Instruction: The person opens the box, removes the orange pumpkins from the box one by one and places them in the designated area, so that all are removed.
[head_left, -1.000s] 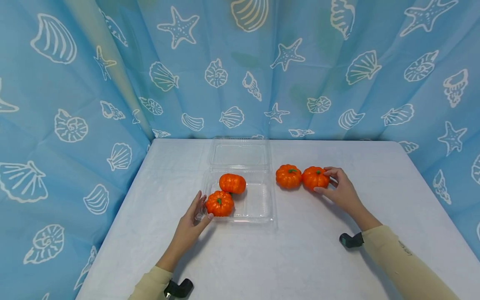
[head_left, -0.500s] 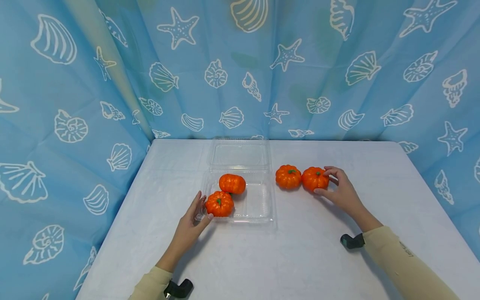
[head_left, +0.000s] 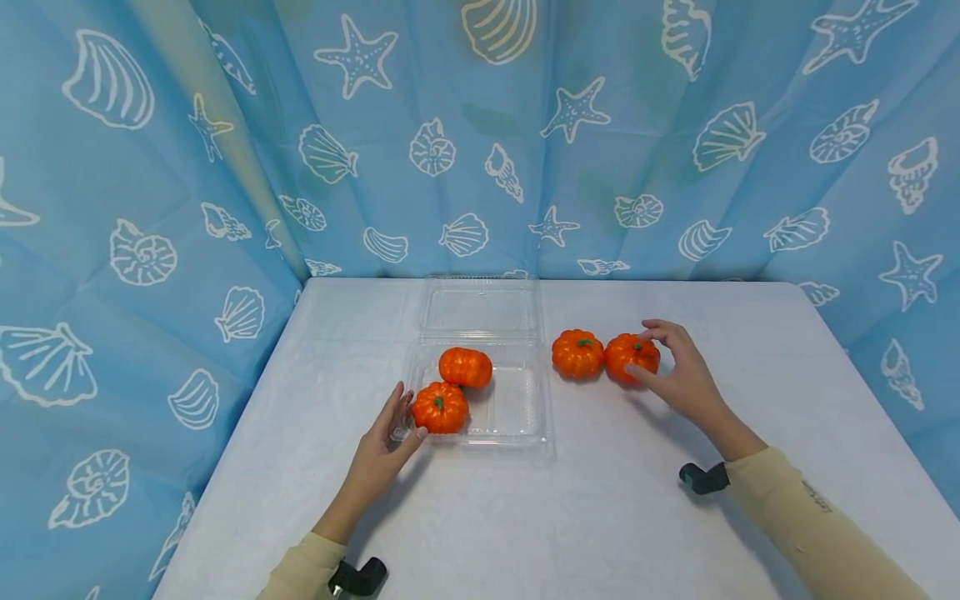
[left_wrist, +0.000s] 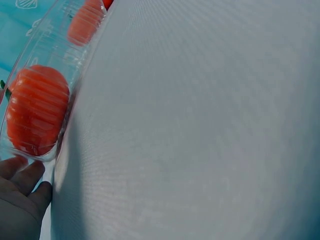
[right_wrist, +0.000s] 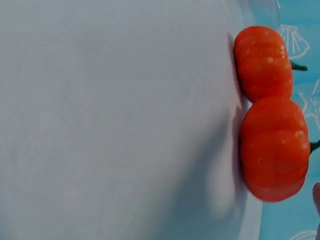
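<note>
In the head view, a clear plastic clamshell box (head_left: 517, 408) lies with its lid (head_left: 480, 308) folded back. Inside its left half are two orange toy pumpkins: one on its side (head_left: 466, 367), and an upright one (head_left: 440, 407) nearer the front. My left hand (head_left: 378, 454) rests at the box's front left corner, fingers along the side and thumb at the front edge. Two more pumpkins stand touching to the right of the box, a left one (head_left: 577, 354) and a right one (head_left: 630, 360). Around the right pumpkin's right side, my right hand (head_left: 686, 379) spreads thumb and fingers without gripping it.
A white cloth covers the table (head_left: 480, 517). Behind it and along the sides hangs a blue curtain (head_left: 480, 133) with shell and starfish prints. Black wrist cameras (head_left: 703, 479) sit at both sleeves.
My right hand has spread its fingers and lifted slightly off the right pumpkin, which stays in place. My left hand, the box and the other pumpkins have not moved.
</note>
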